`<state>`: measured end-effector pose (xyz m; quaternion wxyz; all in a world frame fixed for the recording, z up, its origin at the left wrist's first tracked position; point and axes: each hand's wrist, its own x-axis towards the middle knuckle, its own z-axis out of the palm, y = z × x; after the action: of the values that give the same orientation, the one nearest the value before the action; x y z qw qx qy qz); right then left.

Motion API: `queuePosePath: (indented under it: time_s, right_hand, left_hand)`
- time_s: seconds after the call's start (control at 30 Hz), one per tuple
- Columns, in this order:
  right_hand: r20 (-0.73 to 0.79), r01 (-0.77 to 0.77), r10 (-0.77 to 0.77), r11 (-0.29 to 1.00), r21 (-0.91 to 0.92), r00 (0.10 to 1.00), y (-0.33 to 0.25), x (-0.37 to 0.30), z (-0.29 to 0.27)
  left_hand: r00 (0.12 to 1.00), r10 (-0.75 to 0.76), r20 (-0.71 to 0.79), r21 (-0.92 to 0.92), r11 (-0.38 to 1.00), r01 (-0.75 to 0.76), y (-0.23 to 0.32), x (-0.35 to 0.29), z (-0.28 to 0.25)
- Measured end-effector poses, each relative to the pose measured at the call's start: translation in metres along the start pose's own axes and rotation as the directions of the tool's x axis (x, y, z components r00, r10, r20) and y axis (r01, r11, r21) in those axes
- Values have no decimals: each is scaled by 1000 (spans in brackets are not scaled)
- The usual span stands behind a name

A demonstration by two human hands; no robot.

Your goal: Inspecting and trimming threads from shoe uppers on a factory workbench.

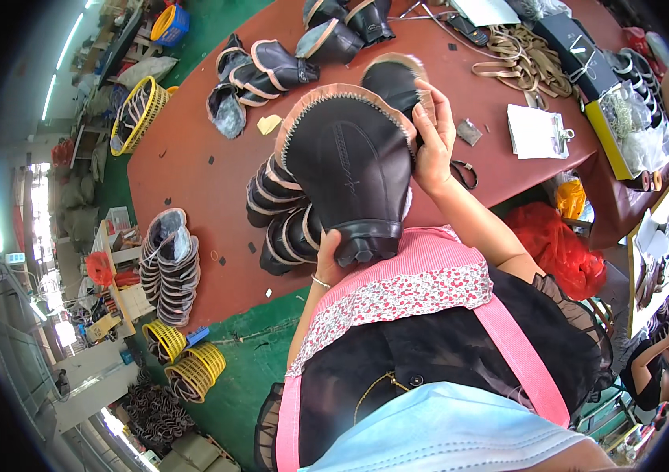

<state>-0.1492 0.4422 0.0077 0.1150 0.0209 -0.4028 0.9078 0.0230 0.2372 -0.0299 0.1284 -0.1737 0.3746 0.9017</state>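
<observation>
A black leather shoe upper [346, 149] is held up in front of me, with a zigzag-stitched tan edge around its broad toe end. My left hand [329, 259] is closed on its narrow collar end, low by my apron. At the upper right of the piece, my right hand [433, 138] pinches the tan edge between thumb and fingers. Just beyond it is a second black upper [392, 81], partly hidden by the first. Stacked uppers [291, 236] with grey fleecy lining lie on the table to the left, partly covered by the held piece.
The red-brown table [193, 173] carries more uppers [279, 67] at its far side, a bundle of tan straps [519, 63], a clipboard [536, 131] and a yellow-edged box [610, 138]. A tall stack of uppers [171, 267] stands left, near yellow baskets [197, 370]. Red plastic bags [558, 248] sit right.
</observation>
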Motion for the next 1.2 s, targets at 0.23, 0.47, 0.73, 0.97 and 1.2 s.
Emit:
queuePosePath:
  time_s: [0.23,0.47,0.73,0.97,1.2]
  right_hand:
    - [-83,63,-58,997,49,995,-40,69,-62]
    - [6,-151,195,741,654,981,-53,84,-98]
    - [137,-241,213,605,759,967,-35,84,-108]
    - [24,-157,191,720,676,981,-35,91,-122]
    - [-68,-143,234,773,618,970,-25,75,-122]
  left_hand:
    - [984,107,143,-359,932,-49,8,28,1]
    - [979,6,206,-514,851,103,17,34,5]
    - [975,-75,210,-591,785,188,15,41,0]
    - [985,-143,92,-380,910,167,27,64,26]
    - [975,-15,-222,935,280,217,-10,121,-20]
